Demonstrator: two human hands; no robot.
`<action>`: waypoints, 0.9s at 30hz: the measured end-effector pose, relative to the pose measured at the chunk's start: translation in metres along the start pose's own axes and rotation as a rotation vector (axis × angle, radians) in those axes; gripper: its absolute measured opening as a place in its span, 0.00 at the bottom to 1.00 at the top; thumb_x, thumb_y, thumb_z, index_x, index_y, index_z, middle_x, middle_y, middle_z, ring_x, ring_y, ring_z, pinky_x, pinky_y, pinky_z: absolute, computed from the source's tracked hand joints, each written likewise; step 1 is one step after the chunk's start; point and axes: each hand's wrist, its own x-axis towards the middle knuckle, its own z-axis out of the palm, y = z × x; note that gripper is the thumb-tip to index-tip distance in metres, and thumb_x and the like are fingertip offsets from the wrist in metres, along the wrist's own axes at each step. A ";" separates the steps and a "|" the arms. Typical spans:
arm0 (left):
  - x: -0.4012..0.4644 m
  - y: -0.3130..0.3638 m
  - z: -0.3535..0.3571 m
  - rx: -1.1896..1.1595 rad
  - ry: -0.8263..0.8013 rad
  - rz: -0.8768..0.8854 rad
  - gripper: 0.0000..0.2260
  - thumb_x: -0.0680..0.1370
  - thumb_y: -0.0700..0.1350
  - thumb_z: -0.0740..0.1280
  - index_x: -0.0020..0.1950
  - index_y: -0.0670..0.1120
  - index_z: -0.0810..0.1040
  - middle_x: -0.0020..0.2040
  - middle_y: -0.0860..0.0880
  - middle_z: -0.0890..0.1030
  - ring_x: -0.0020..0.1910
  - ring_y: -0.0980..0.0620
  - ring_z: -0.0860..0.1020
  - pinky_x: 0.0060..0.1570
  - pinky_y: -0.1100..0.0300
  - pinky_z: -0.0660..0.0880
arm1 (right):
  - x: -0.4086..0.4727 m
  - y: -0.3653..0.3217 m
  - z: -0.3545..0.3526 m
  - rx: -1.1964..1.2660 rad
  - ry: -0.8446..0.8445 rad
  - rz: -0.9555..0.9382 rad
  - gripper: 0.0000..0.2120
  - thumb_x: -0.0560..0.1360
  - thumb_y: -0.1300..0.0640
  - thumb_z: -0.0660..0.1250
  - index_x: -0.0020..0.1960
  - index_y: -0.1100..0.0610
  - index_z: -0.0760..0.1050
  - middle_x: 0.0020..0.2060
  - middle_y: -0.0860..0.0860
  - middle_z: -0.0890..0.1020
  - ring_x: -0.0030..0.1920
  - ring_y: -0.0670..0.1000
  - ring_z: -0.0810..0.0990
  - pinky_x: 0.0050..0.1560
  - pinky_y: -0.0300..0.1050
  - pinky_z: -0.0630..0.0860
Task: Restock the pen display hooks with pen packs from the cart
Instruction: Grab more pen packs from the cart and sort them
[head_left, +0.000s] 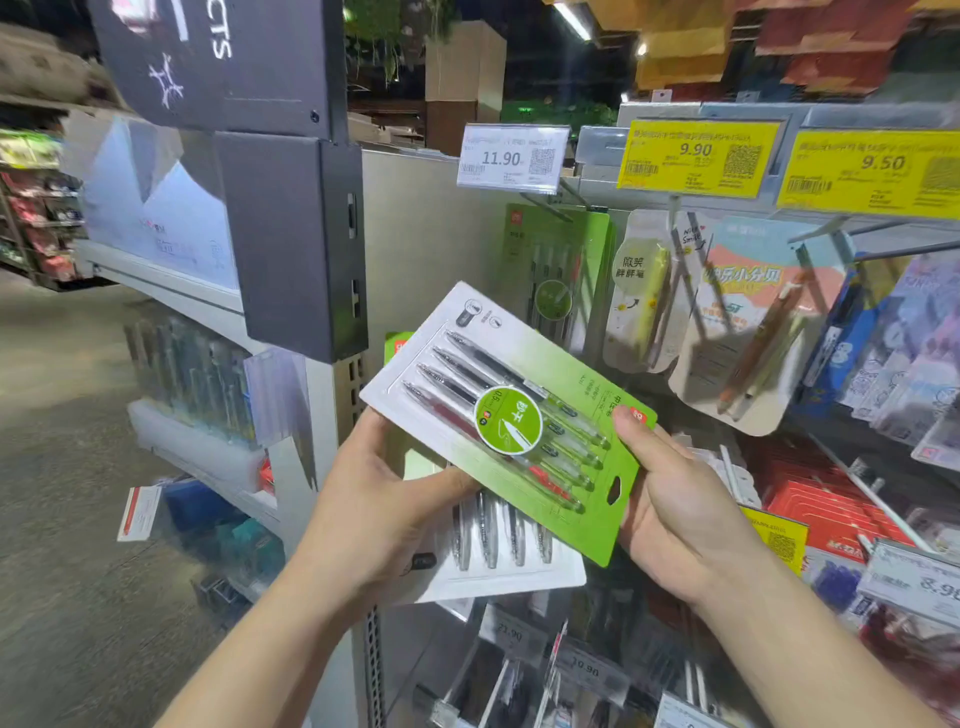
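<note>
A green-and-white pen pack (511, 415) with several pens lies tilted between both hands in front of the display. My right hand (680, 514) grips its green end beside the hang hole, thumb on top. My left hand (384, 499) holds the white end from below and also grips a second white pen pack (498, 551) underneath. Matching green packs (558, 260) hang on a hook under the 11.90 price tag (511, 158), above and behind the held pack.
To the right, more hooks carry pen packs (753, 322) under yellow price tags (696, 158). Red packs (826, 514) hang lower right. A dark sign panel (291, 239) and the grey shelf upright (337, 415) stand to the left, with the aisle floor (62, 467) beyond.
</note>
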 end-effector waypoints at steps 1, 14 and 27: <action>0.000 0.000 0.000 -0.020 0.000 -0.007 0.27 0.67 0.32 0.80 0.63 0.48 0.81 0.58 0.57 0.86 0.58 0.61 0.83 0.54 0.65 0.77 | 0.001 -0.001 0.001 -0.007 0.014 -0.010 0.16 0.80 0.52 0.62 0.64 0.55 0.80 0.58 0.59 0.85 0.56 0.61 0.86 0.52 0.69 0.82; 0.003 0.003 -0.006 -0.338 -0.050 -0.364 0.10 0.77 0.39 0.68 0.44 0.45 0.90 0.50 0.44 0.88 0.45 0.51 0.85 0.42 0.64 0.82 | 0.028 -0.053 0.002 -0.806 -0.332 0.034 0.12 0.74 0.62 0.69 0.56 0.58 0.81 0.49 0.60 0.85 0.46 0.54 0.82 0.47 0.47 0.80; -0.007 0.003 -0.003 -0.419 -0.013 -0.416 0.23 0.63 0.32 0.76 0.58 0.41 0.84 0.50 0.37 0.87 0.40 0.43 0.87 0.39 0.61 0.83 | 0.041 -0.041 0.036 -1.139 -0.252 -0.458 0.12 0.74 0.57 0.78 0.53 0.43 0.84 0.46 0.60 0.85 0.43 0.56 0.83 0.51 0.53 0.79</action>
